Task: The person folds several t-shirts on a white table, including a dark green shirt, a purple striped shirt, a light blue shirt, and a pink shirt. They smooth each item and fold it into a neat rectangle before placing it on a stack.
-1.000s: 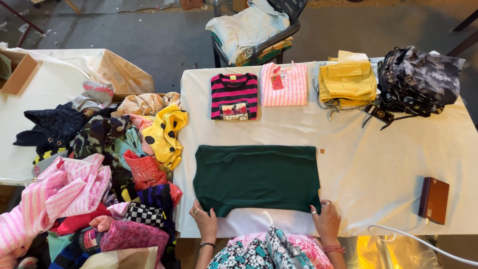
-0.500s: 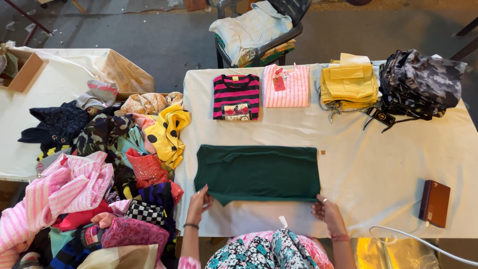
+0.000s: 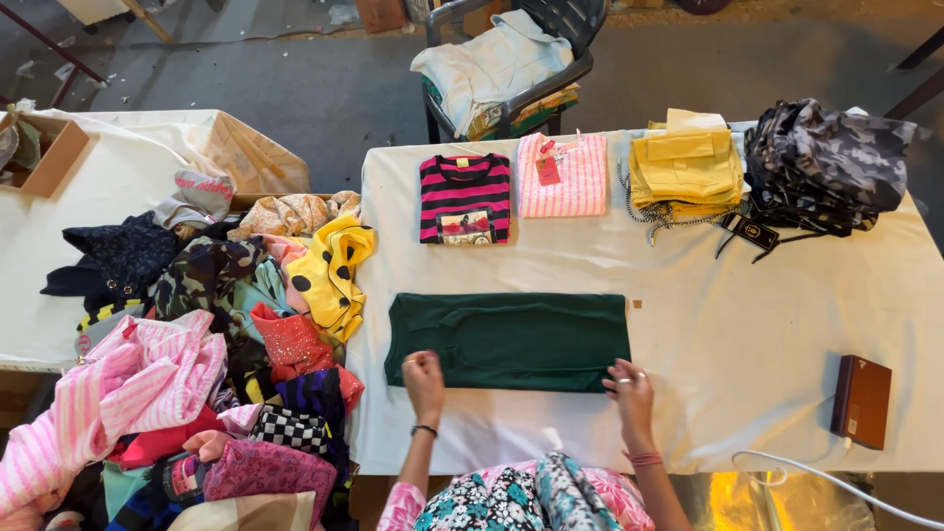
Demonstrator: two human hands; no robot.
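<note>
A: The green garment [image 3: 509,339] is narrower than a second ago. The near edge has been folded up, so it's now a flat band lying in the middle of the table [image 3: 747,324].

B: Hands?

A: Left hand [image 3: 424,377] rests loosely curled on the garment's near-left edge, gripping nothing. Right hand [image 3: 630,386] presses its near-right corner, fingers partly spread.

B: Which way does it run?

A: Long axis goes left to right, parallel to the table's near edge. Beyond the garment sit the striped top [image 3: 465,197] and pink top [image 3: 563,175]; left of it, the clothes heap [image 3: 216,324].
</note>
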